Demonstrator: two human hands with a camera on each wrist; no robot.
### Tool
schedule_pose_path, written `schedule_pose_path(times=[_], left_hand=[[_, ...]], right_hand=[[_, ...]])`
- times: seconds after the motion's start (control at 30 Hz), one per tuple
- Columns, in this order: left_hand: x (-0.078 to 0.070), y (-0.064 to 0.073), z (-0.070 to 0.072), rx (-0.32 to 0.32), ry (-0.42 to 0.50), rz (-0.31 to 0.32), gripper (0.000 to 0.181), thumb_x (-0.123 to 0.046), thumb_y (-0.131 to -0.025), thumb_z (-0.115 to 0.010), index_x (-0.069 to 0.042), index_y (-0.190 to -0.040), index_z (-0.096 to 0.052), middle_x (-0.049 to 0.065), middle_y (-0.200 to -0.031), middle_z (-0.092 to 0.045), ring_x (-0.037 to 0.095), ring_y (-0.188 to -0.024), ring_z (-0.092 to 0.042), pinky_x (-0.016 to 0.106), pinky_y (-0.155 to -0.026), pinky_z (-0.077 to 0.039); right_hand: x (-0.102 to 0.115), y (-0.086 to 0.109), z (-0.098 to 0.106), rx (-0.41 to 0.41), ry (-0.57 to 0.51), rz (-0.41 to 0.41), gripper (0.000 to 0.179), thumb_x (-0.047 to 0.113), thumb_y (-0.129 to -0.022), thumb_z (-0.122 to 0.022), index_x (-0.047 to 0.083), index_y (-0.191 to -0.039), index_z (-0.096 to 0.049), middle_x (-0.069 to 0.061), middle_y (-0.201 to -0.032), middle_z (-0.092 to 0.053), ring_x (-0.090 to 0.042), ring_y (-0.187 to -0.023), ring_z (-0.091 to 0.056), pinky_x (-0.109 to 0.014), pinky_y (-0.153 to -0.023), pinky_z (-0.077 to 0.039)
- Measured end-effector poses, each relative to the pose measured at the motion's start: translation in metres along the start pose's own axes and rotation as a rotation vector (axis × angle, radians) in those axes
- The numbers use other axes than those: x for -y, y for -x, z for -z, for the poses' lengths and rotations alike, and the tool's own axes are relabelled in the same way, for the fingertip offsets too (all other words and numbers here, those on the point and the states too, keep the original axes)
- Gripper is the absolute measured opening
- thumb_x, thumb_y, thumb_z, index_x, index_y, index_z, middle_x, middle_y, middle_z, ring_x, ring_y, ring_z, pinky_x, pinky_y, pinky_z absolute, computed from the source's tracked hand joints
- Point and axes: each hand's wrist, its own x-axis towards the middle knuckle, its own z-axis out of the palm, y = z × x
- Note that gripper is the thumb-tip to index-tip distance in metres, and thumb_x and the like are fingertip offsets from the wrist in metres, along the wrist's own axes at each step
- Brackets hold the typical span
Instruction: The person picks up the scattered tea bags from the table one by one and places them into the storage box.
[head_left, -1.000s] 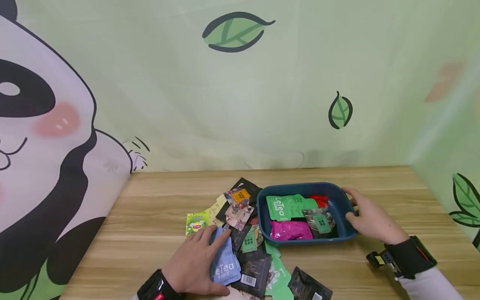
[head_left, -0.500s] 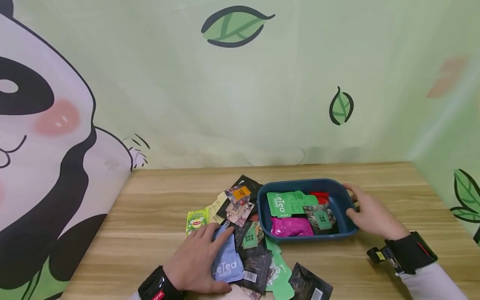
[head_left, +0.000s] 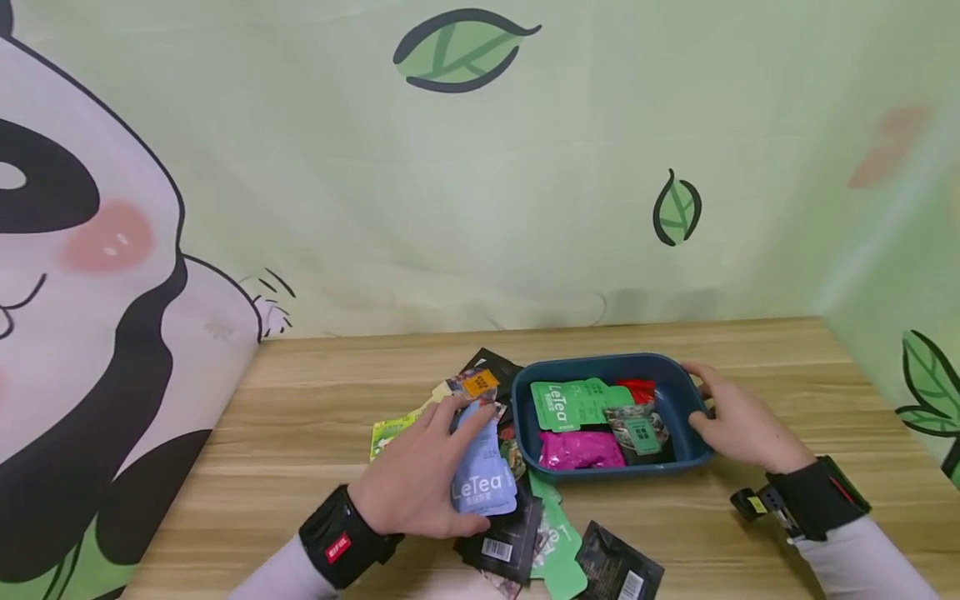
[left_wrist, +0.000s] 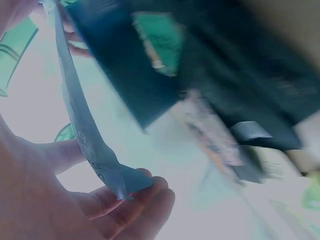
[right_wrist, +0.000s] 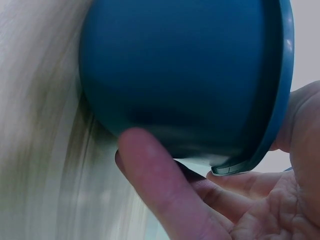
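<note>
In the head view my left hand (head_left: 416,479) holds a light blue LeTea sachet (head_left: 486,479) by its edges, over the pile of tea sachets. The left wrist view shows this sachet edge-on between the thumb and fingers (left_wrist: 145,210). At the right end of a dark blue plastic box (head_left: 622,473), my right hand (head_left: 750,425) grips the outer wall and rim. The right wrist view has a finger (right_wrist: 155,175) against the box's side. Inside the box lie green LeTea sachets (head_left: 573,404), a pink packet (head_left: 581,450), a red one and a dark one with a green label.
Left of the box and in front of it lie overlapping sachets: black with a barcode (head_left: 498,537), green (head_left: 558,554), yellow-green (head_left: 390,432), and one with an orange label (head_left: 480,383). A separate black sachet (head_left: 618,562) lies near the front. The wooden table (head_left: 322,383) meets a printed backdrop.
My left hand has lifted the blue LeTea sachet and moved it up and right, towards the box. The right hand keeps its place at the box's end.
</note>
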Motion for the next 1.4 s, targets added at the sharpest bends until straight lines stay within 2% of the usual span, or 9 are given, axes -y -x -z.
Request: schedule_pose_path(times=[0.3, 0.47, 0.6, 0.77, 0.87, 1.0, 1.2, 1.3, 1.4], left_hand=[[-0.021, -0.052, 0.007, -0.067, -0.014, -0.110, 0.117, -0.073, -0.061, -0.070, -0.019, -0.157, -0.032, 0.012, -0.142, -0.040, 0.024, -0.114, -0.046, 0.040, -0.093, -0.048], [-0.032, -0.078, 0.005, -0.029, -0.027, -0.132, 0.119, -0.074, -0.061, -0.069, -0.019, -0.159, -0.029, 0.013, -0.144, -0.039, 0.025, -0.116, -0.046, 0.036, -0.087, -0.050], [-0.038, -0.096, 0.001, 0.010, -0.038, -0.131, 0.120, -0.074, -0.063, -0.068, -0.020, -0.160, -0.026, 0.014, -0.147, -0.038, 0.027, -0.123, -0.045, 0.036, -0.093, -0.049], [-0.047, -0.118, -0.003, 0.053, -0.040, -0.135, 0.117, -0.074, -0.066, -0.067, -0.022, -0.161, -0.023, 0.015, -0.149, -0.037, 0.027, -0.122, -0.045, 0.034, -0.095, -0.047], [-0.058, -0.132, -0.008, 0.067, -0.073, -0.144, 0.116, -0.076, -0.066, -0.065, -0.021, -0.160, -0.025, 0.014, -0.148, -0.038, 0.026, -0.121, -0.045, 0.033, -0.093, -0.048], [-0.074, -0.150, -0.014, 0.096, -0.126, -0.144, 0.117, -0.078, -0.065, -0.064, -0.021, -0.160, -0.026, 0.012, -0.147, -0.040, 0.025, -0.123, -0.044, 0.032, -0.097, -0.046], [-0.097, -0.171, -0.021, 0.117, -0.195, -0.149, 0.118, -0.083, -0.064, -0.060, -0.024, -0.161, -0.024, 0.008, -0.144, -0.041, 0.021, -0.122, -0.044, 0.028, -0.099, -0.044], [-0.105, -0.176, -0.023, 0.115, -0.190, -0.148, 0.127, -0.092, -0.059, -0.054, -0.027, -0.163, -0.017, 0.007, -0.147, -0.038, 0.022, -0.127, -0.043, 0.030, -0.100, -0.043], [-0.106, -0.176, -0.025, 0.106, -0.164, -0.145, 0.137, -0.100, -0.053, -0.046, -0.030, -0.164, -0.006, 0.008, -0.156, -0.029, 0.026, -0.139, -0.036, 0.037, -0.108, -0.038]], right_hand=[[0.001, -0.001, -0.001, -0.008, 0.001, 0.002, 0.070, 0.008, -0.090, -0.057, -0.003, -0.153, -0.030, -0.037, -0.122, -0.056, -0.015, -0.053, -0.043, -0.031, -0.048, -0.036], [0.001, 0.001, -0.001, -0.012, -0.008, -0.002, 0.070, 0.007, -0.090, -0.057, -0.003, -0.153, -0.030, -0.037, -0.122, -0.055, -0.015, -0.050, -0.040, -0.031, -0.047, -0.035], [0.001, 0.001, -0.001, -0.011, -0.005, -0.003, 0.070, 0.007, -0.090, -0.057, -0.003, -0.153, -0.030, -0.037, -0.122, -0.055, -0.015, -0.051, -0.042, -0.031, -0.048, -0.036], [0.002, 0.001, -0.001, -0.008, -0.008, -0.001, 0.070, 0.007, -0.089, -0.057, -0.004, -0.153, -0.030, -0.037, -0.122, -0.055, -0.016, -0.054, -0.045, -0.032, -0.050, -0.037], [0.002, 0.001, -0.001, -0.008, -0.014, -0.001, 0.070, 0.007, -0.090, -0.057, -0.003, -0.153, -0.029, -0.037, -0.122, -0.055, -0.016, -0.054, -0.044, -0.032, -0.049, -0.037], [0.001, 0.001, -0.001, -0.007, -0.016, -0.002, 0.069, 0.007, -0.090, -0.057, -0.004, -0.153, -0.030, -0.036, -0.121, -0.057, -0.016, -0.059, -0.048, -0.032, -0.051, -0.039], [-0.001, 0.000, 0.000, -0.016, 0.010, 0.008, 0.068, 0.007, -0.090, -0.058, -0.006, -0.151, -0.032, -0.034, -0.117, -0.059, -0.026, -0.084, -0.060, -0.036, -0.063, -0.045], [-0.001, -0.001, 0.000, -0.020, 0.019, 0.018, 0.068, 0.006, -0.089, -0.058, -0.006, -0.151, -0.032, -0.034, -0.117, -0.059, -0.030, -0.090, -0.061, -0.036, -0.065, -0.046], [0.000, -0.001, 0.000, -0.017, 0.020, 0.030, 0.068, 0.007, -0.089, -0.058, -0.006, -0.151, -0.032, -0.034, -0.119, -0.059, -0.030, -0.091, -0.062, -0.035, -0.063, -0.045]])
